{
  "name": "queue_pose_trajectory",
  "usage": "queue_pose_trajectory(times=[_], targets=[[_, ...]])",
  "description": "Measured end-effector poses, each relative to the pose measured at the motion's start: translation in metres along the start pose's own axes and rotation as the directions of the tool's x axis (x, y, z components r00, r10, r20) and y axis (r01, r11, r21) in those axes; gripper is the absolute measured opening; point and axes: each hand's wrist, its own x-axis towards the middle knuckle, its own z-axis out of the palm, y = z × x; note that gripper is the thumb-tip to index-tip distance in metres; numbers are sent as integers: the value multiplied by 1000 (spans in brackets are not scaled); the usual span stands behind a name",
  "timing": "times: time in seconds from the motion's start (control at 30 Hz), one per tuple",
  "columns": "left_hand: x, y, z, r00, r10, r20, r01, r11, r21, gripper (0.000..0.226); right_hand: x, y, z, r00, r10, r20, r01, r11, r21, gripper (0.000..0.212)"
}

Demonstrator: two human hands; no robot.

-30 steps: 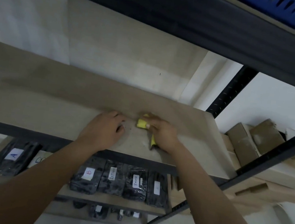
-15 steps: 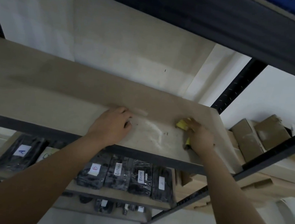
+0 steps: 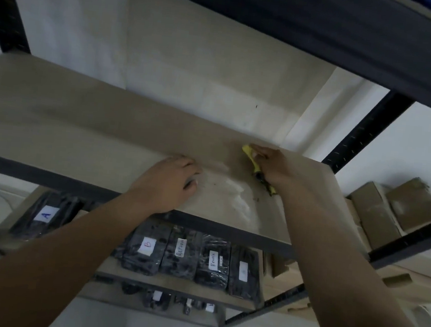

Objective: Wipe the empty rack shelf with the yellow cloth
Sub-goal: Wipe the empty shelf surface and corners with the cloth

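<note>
Pressing down on the shelf, the right hand lies flat over the cloth, far back near the shelf's right rear corner. Its fingers are stretched out almost straight toward the wall, so the grip is apart, spread over the yellow fabric rather than closed round it. A yellow edge of cloth pokes out past the fingertips, and a darker, soiled strip of it trails out from under the heel of the hand toward the front. Whether the thumb hooks under the fabric I cannot tell.

The left hand rests on the shelf nearer the front rail, to the left of the cloth and apart from it. Its fingers are bent with the tips on the board, and it holds nothing; the grip is loose, not clamped on anything.

Between the two hands the board shows a pale smeared patch with a few dark specks around it.

On the lower shelf stand dark wrapped packs in a row, each with a white label; one pack off to the left is marked "A" and another "B". To the right, beyond the black upright, brown boxes are piled against the white wall.
</note>
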Motion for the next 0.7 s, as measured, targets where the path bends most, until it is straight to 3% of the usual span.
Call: queue_pose_trajectory(times=[0.1, 0.33, 0.5, 0.6, 0.7], targets=[[0, -1, -1, 1000, -23, -2, 23, 1000, -17, 48, 28, 0, 26, 993, -115, 33, 119, 981, -152, 34], [0, -1, 1, 1000, -25, 4, 25, 1000, -18, 42, -23, -2, 36, 952, -242, 190, 263, 960, -95, 28], [-1, -3, 1, 1000, -9, 11, 9, 1000, -18, 40, -104, 0, 26, 930, -195, 313, 153, 976, 156, 25], [0, -2, 1, 999, -11, 34, 12, 1000, -12, 40, -148, -1, 7, 873, -187, 451, 75, 964, 255, 31], [1, -1, 0, 999, -14, 35, 15, 1000, -9, 41, -151, -2, -17, 914, -174, 367, 57, 949, 309, 26]])
